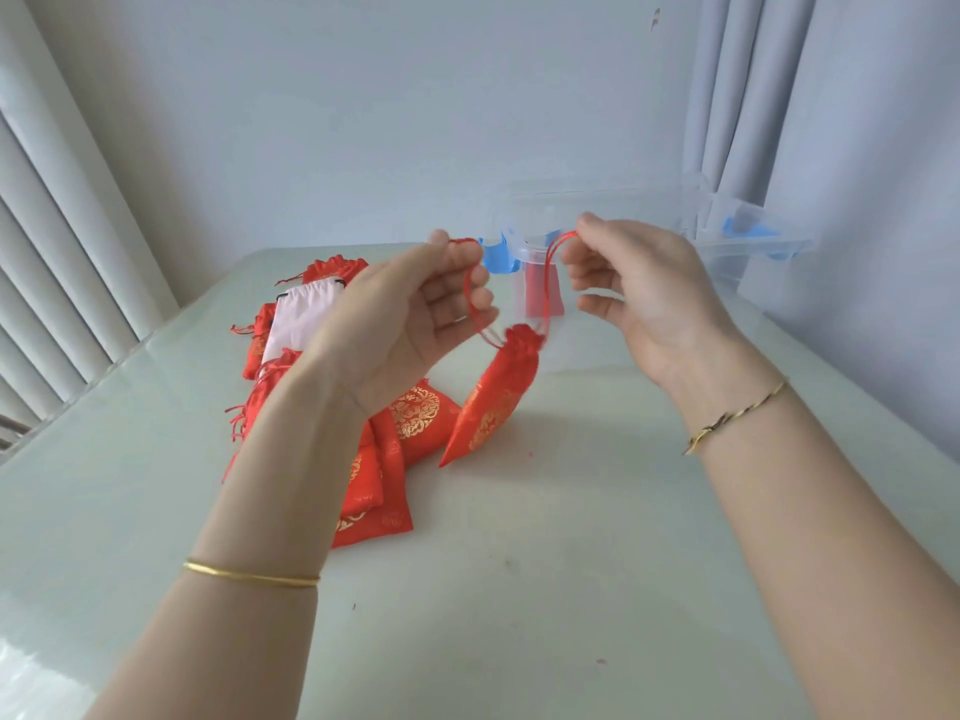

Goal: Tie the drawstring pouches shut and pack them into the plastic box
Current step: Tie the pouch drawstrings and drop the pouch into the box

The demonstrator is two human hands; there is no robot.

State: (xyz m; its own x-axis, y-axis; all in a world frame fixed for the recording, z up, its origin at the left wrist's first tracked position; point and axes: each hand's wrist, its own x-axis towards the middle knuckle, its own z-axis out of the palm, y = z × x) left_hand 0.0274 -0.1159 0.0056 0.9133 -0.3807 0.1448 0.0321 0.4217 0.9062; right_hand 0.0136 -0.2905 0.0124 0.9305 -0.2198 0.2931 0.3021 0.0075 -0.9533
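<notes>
A red pouch with gold print hangs above the table, its neck gathered tight. My left hand pinches one red drawstring loop near the thumb tip. My right hand pinches the other red drawstring, and both cords are pulled apart and upward. Behind my hands stands the clear plastic box with blue latches; a red pouch shows through its front wall. A heap of red pouches lies on the table under my left forearm.
A white pouch with black cord lies on the heap's far side. The pale green table reaches to a wall at the back. Vertical blinds hang at the left and a curtain at the right.
</notes>
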